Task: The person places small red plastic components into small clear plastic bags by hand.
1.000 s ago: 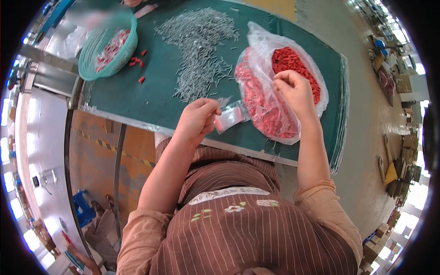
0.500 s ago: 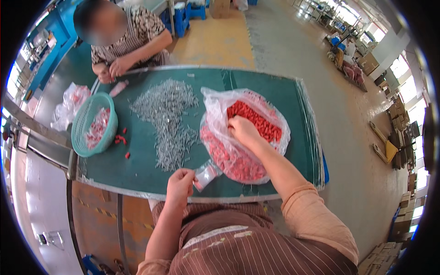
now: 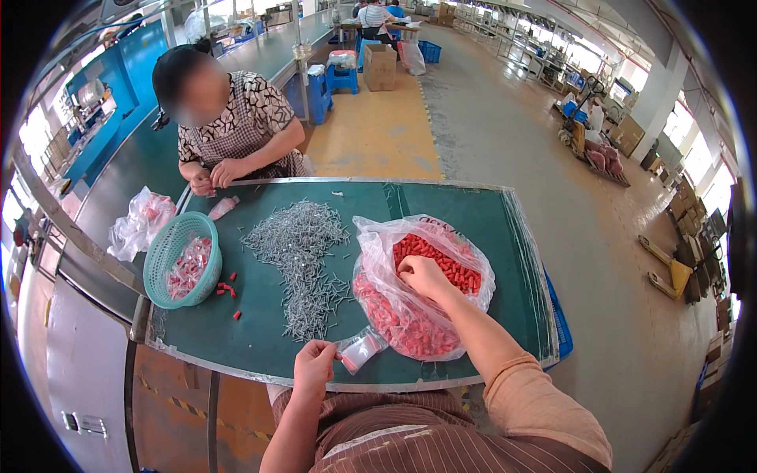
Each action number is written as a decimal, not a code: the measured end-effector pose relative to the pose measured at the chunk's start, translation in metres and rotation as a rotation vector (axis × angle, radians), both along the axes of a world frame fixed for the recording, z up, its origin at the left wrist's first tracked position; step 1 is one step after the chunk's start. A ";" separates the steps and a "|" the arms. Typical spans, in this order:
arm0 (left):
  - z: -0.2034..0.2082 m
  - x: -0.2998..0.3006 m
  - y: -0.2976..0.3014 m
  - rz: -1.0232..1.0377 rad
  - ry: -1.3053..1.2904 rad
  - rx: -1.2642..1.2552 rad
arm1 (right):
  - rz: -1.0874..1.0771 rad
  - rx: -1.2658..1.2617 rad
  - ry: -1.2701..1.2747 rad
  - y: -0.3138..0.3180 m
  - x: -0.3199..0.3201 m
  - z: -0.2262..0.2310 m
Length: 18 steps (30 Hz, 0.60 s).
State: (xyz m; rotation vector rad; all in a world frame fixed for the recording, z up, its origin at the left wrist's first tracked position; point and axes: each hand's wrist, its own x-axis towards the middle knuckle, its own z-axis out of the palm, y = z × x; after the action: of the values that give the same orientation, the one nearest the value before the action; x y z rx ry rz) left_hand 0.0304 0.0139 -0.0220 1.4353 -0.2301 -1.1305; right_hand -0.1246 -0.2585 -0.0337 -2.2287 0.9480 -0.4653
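Observation:
My left hand pinches the edge of a small clear plastic bag with something reddish in it, near the table's front edge. My right hand reaches into the mouth of a big clear plastic sack full of red plastic wall plugs. Its fingers are bent down among the plugs; their tips are hidden, so I cannot make out what they grip. Left of the sack spreads a heap of grey screws.
A green basket of filled small bags stands at the table's left, with several loose red plugs beside it. Across the table a person sits with both hands together near a filled small bag. A white plastic bag lies behind the basket.
The view has tilted up, so the table sits lower in the picture. My left hand still holds the small bag and my right hand is still in the sack.

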 end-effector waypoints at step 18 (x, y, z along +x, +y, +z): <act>0.017 -0.015 -0.037 -0.121 -0.472 0.024 | 0.460 -0.094 -0.108 0.119 0.023 0.071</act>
State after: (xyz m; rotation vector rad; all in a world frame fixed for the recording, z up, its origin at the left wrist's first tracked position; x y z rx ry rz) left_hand 0.0150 -0.0229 -0.0045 1.7146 -0.6435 -0.8760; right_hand -0.1016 -0.1397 0.0373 -2.3832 0.3433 -0.4152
